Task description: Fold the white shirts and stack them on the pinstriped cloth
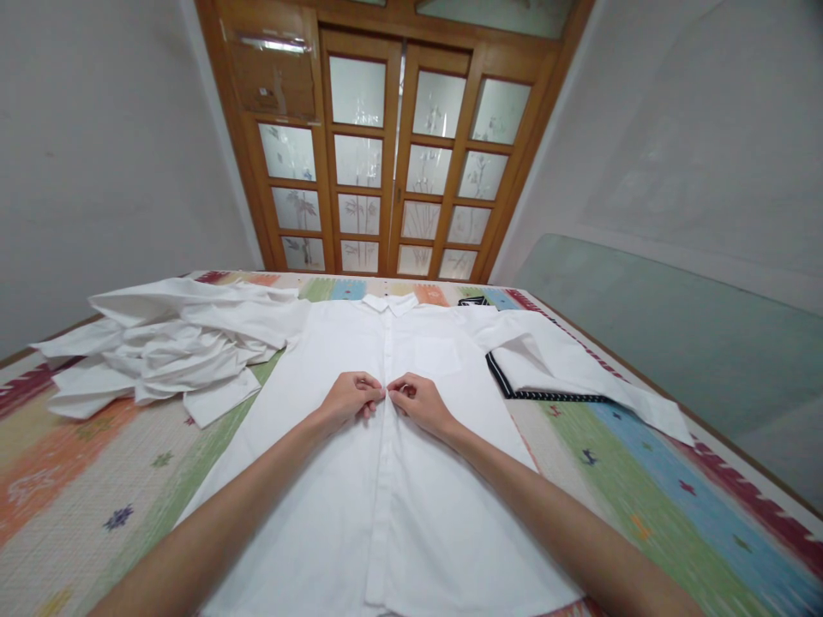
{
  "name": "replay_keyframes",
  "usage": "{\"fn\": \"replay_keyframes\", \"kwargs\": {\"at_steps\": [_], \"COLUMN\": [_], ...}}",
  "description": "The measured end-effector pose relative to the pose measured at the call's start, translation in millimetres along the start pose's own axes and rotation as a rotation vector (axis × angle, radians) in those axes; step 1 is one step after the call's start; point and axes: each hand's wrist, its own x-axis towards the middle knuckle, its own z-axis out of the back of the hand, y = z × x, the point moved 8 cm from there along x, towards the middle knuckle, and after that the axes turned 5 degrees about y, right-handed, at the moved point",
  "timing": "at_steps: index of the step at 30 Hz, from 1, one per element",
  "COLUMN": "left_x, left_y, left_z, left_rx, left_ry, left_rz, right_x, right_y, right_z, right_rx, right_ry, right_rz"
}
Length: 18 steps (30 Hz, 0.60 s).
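Note:
A white button-up shirt lies front side up, its collar at the far end and its hem toward me. Down its middle runs the button placket. My left hand pinches the placket from the left, about halfway along the shirt. From the right, my right hand pinches the same spot, its fingertips almost meeting those of the left. Any button between the fingers is too small to make out. The sleeves reach out to both sides.
A crumpled heap of white cloth lies to the left. On the right, under the sleeve, is a folded black-trimmed item. A striped, colourful cover spreads beneath everything. A pale green headboard-like panel stands at the right; wooden glazed doors are beyond.

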Motion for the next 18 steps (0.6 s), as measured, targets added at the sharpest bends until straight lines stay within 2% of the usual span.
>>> {"fn": "replay_keyframes", "kwargs": {"at_steps": [4,10,18], "left_x": [2.8,0.8,0.0], "left_y": [2.2,0.1,-1.1], "left_z": [-0.1,-1.9,-1.7], "left_rx": [0.0,0.039,0.1], "left_ry": [0.007,0.021,-0.021], "left_rz": [0.014,-0.038,-0.08], "right_x": [0.1,0.4,1.5], "right_y": [0.0,0.3,-2.9], "right_z": [-0.3,-1.8,-1.6], "right_rx": [0.006,-0.007,-0.018], "right_ry": [-0.003,0.014,0.015], "right_rz": [0.006,0.014,-0.005]}}
